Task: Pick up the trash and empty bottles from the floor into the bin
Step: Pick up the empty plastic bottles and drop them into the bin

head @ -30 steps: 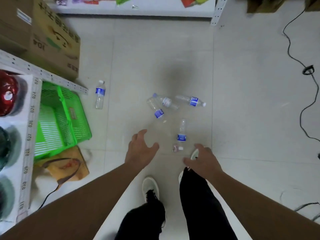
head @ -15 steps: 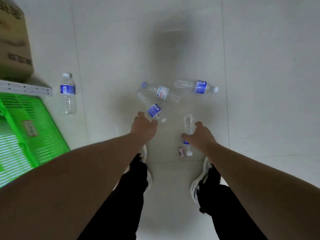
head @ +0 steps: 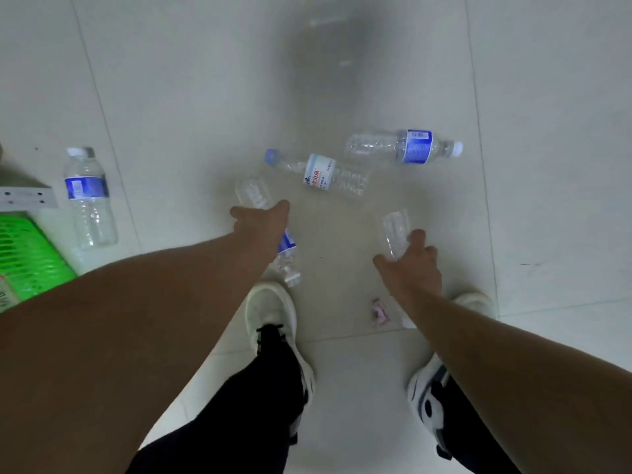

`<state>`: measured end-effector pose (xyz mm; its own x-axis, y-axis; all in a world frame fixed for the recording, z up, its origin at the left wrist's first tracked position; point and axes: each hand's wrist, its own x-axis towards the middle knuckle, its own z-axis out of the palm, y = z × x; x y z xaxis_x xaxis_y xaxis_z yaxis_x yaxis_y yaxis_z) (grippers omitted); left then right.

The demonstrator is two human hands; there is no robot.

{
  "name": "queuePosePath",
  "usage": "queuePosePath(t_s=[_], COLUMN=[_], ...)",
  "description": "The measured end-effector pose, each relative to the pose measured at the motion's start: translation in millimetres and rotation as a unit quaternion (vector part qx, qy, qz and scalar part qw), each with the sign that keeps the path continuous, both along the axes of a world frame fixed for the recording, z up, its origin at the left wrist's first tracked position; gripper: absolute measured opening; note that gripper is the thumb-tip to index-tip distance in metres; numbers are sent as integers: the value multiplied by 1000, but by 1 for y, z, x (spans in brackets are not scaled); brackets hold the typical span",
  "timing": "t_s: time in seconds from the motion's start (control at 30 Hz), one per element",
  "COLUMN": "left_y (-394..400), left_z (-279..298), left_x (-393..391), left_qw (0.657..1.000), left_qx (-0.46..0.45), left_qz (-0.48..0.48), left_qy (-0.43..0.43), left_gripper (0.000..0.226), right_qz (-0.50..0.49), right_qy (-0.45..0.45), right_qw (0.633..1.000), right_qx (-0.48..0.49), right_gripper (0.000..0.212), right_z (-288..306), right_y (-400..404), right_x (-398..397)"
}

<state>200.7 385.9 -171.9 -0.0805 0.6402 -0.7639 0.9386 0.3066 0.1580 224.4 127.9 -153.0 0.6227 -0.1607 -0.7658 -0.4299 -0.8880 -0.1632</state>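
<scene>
On a pale tiled floor (head: 171, 80): left hand (head: 263, 222) closed on one bottle (head: 254, 196), right hand (head: 415, 265) on another (head: 395, 230); next, lifting both binward.

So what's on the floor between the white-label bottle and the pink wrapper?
Head view: bare tile there between the white-label bottle and pink wrapper, nothing else.
</scene>
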Motion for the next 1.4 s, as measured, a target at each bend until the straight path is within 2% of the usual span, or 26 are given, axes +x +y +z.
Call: queuePosePath(t_s=[0.13, 0.33, 0.57, 0.7, 0.83, 1.07, 1.2, 1.4], left_y=[7, 11, -1, -20, -43, -89, -114, -155], left_z=[80, 249, 435, 515, 575, 661, 697, 741], left_x=[-18, -23, 4, 1, -22, -91, -145, -248], left_qw=[998, 979, 980, 982, 990, 993, 988, 975], left_qx=[19, -20, -38, -27, 5, 38, 38, 42], left_qz=[-63, -199, -177, -162, -89, 38, 92, 175], left_qy=[-14, -34, -83, -97, -107, -109, -115, -132], left_gripper=[80, 80, 75, 87, 90, 95, 105, 109], right_qz=[23, 97, 173, 221, 309, 443, 497, 594], right_qy=[14, 27, 37, -3, -43, -38, -59, -49], right_qw=[999, 994, 980, 968, 941, 889, 859, 795], right_qx=[23, 37, 85, 122, 129, 113, 108, 114], right_gripper=[59, 61, 66, 65, 63, 66, 66, 65], right_z=[76, 244, 418, 508, 578, 668, 701, 740], right_y=[8, 26, 48, 57, 55, 44, 45, 44], right_x=[24, 64, 105, 113, 111, 91, 56, -29])
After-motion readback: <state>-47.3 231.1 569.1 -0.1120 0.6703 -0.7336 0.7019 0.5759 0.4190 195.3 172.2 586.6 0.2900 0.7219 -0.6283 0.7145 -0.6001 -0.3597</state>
